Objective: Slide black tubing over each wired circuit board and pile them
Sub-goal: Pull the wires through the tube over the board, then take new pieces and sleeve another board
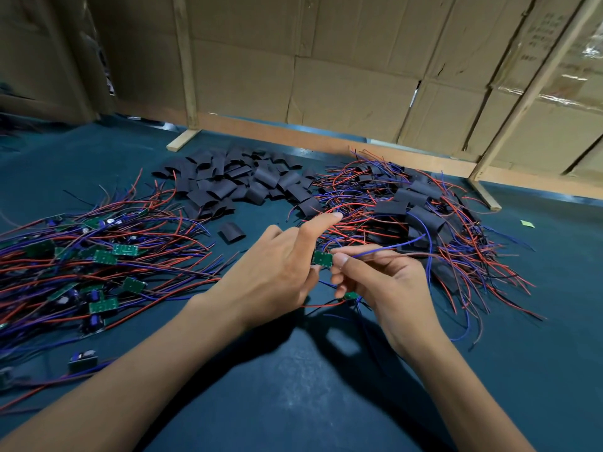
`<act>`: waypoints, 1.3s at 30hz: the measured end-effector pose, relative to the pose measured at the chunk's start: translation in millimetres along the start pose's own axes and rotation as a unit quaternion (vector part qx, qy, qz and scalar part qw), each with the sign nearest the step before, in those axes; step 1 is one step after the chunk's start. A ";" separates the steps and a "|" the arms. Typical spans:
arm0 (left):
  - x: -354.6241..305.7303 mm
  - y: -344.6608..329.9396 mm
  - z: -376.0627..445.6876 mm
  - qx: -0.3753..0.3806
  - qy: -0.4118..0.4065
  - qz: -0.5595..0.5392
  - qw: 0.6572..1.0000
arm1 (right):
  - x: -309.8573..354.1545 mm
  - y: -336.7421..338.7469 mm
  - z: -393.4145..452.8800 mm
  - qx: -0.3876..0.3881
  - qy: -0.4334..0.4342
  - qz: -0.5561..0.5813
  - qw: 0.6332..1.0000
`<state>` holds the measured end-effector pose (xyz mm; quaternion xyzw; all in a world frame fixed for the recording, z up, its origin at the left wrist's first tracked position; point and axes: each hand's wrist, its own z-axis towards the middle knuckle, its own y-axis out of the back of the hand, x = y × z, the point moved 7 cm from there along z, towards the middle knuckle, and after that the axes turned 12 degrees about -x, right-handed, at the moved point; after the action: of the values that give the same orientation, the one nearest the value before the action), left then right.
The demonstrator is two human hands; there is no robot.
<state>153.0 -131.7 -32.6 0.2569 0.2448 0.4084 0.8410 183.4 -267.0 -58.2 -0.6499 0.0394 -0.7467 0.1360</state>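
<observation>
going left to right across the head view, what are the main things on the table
pile of bare wired boards → lone black tube piece → left hand → green circuit board held between the hands → right hand → pile of sleeved boards → small green scrap

A dark teal tabletop (293, 386) lay below. Behind it stood cardboard boxes (342, 76) and pale wooden posts (186, 60). A small green scrap (527, 224) lay at right.
</observation>
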 end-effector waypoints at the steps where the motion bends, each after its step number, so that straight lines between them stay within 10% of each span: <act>1: -1.2 0.3 0.4 -0.003 -0.006 0.000 1.000 | 0.2 0.1 0.0 -0.001 -0.008 0.008 1.000; 13: 4.4 -8.5 -5.1 -0.007 0.005 0.005 1.000 | -7.9 -2.0 -1.9 -0.049 -0.050 -0.005 0.998; 28: -3.1 -26.3 -10.2 0.008 -0.026 0.061 0.998 | 12.4 11.8 -12.1 -0.198 0.144 -0.259 0.934; 35: -7.3 -24.1 -8.0 0.051 -0.029 0.029 0.998 | 3.1 0.0 -6.9 -0.069 0.032 -0.078 0.994; 39: -3.5 1.3 39.4 0.010 -0.036 0.068 0.997 | 4.8 17.1 0.7 -0.141 0.066 -0.110 0.982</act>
<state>174.8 -143.0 -1.5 0.2959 0.2002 0.4521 0.8173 186.1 -284.5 -57.5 -0.6125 0.0809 -0.7852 -0.0428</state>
